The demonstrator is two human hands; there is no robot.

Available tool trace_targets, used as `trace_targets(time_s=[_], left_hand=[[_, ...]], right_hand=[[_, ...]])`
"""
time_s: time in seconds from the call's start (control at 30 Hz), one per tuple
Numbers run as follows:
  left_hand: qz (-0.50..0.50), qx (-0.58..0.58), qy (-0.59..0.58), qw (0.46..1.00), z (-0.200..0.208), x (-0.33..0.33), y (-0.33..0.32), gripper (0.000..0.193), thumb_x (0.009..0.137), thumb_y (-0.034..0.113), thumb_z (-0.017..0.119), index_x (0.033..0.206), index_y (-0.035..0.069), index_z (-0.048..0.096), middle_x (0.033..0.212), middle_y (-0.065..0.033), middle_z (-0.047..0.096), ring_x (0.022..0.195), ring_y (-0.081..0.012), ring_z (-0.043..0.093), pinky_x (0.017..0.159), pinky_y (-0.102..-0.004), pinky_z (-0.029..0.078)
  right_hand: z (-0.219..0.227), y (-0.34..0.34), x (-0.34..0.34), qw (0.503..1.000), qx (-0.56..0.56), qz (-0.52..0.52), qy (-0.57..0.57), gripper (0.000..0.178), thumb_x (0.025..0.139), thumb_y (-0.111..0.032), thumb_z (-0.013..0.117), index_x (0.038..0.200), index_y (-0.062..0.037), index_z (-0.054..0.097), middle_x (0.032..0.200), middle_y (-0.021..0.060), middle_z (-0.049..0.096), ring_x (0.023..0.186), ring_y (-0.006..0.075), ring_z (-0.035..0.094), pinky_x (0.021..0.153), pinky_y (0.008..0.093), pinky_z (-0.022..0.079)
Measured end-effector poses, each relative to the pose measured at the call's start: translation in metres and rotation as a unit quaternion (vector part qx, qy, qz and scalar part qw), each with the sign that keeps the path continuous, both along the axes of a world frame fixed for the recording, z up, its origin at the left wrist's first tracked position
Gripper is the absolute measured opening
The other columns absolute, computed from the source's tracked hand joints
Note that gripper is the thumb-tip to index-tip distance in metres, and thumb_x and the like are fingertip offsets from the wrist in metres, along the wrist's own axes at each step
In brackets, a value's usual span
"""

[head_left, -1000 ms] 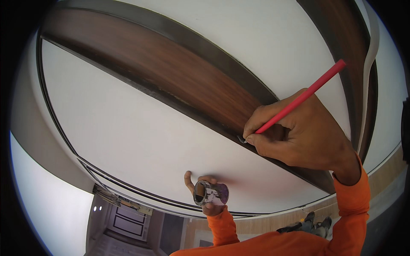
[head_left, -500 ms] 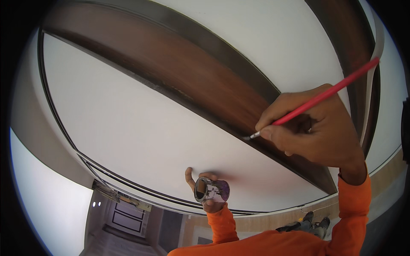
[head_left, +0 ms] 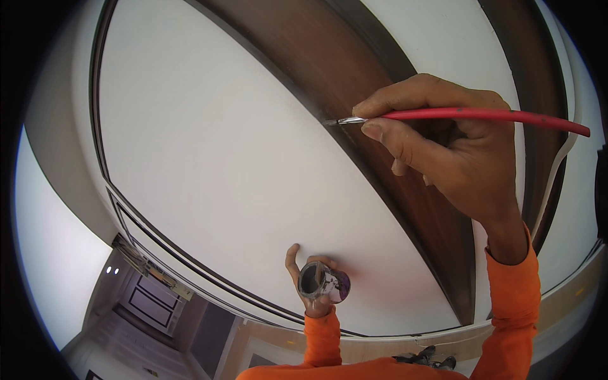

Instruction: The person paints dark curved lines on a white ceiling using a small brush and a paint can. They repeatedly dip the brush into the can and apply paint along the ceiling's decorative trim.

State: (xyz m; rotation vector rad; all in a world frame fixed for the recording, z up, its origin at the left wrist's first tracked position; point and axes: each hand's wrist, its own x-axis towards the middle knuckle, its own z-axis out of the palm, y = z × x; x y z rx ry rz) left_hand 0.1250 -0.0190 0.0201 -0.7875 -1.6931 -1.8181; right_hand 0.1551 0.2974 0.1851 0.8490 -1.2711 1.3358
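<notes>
My right hand pinches a thin paintbrush with a red handle and a silver ferrule. The bristle tip touches, or hangs just over, the dark edge of a brown wooden trim board, where it meets the white panel. Lower down, my left hand holds a small round paint can, its fingers wrapped round the side and one finger stretched out. The can is tipped so its open mouth shows; its outside is smeared with dark paint over a white and purple label.
Another brown trim board runs along the right, with a pale cable beside it. Dark thin strips border the white panel at left and below. A panelled door shows at lower left. My shoes stand below.
My right hand with the paintbrush has moved up and left along the trim edge, and the handle has swung level. The view has turned, so the board looks steeper. The can stays in my left hand.
</notes>
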Motion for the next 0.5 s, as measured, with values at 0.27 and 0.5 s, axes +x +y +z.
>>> trace_targets(time_s=[0.27,0.5], left_hand=[[-0.002,0.01,0.002,1.0,-0.001,-0.002,0.002,0.137,0.056,0.065,0.095,0.154,0.008,0.017,0.093,-0.01,0.068,0.082,-0.0163,0.069,0.076,-0.0285,0.058],[0.008,0.008,0.009,1.0,0.0,-0.007,0.0,0.135,0.058,0.067,0.093,0.153,0.008,0.017,0.09,-0.0086,0.068,0.078,-0.015,0.068,0.076,-0.0279,0.057]], right_hand=[[-0.032,0.013,0.007,0.98,0.15,-0.036,-0.126,0.015,0.084,0.005,0.07,0.095,-0.0014,0.076,0.082,0.0086,0.075,0.066,0.0089,0.067,0.058,0.0201,0.052],[-0.025,0.008,0.003,0.989,0.11,-0.083,-0.047,0.017,0.083,0.005,0.074,0.099,0.0,0.077,0.087,0.0114,0.077,0.061,0.0104,0.067,0.054,0.0219,0.053]])
